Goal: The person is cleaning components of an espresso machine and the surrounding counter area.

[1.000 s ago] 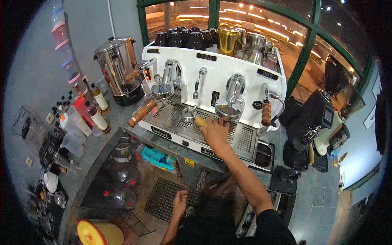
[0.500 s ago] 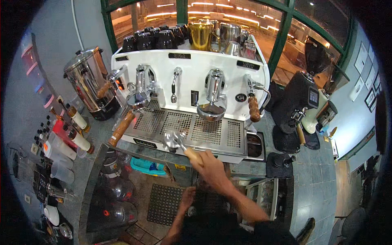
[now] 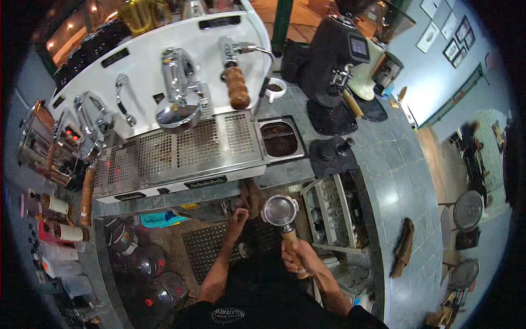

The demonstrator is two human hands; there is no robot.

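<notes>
Behind the grey bench, the right hand is wrapped around a portafilter, handle at six o'clock, basket at twelve; the left hand is curled near a brown cloth.

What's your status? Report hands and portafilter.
Right hand gripping wooden-handled steel portafilter, basket up, empty. Left hand on brown cloth at counter edge. Nothing between portafilter and the steel knock box.

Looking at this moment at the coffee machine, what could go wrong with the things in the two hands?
1. The right hand grips the portafilter only by its wooden handle, basket end out over the floor; a slip could drop it on the floor mat.
2. The left hand reaches to a brown cloth below the counter edge; it could get knocked by the metal basket close beside it.
</notes>
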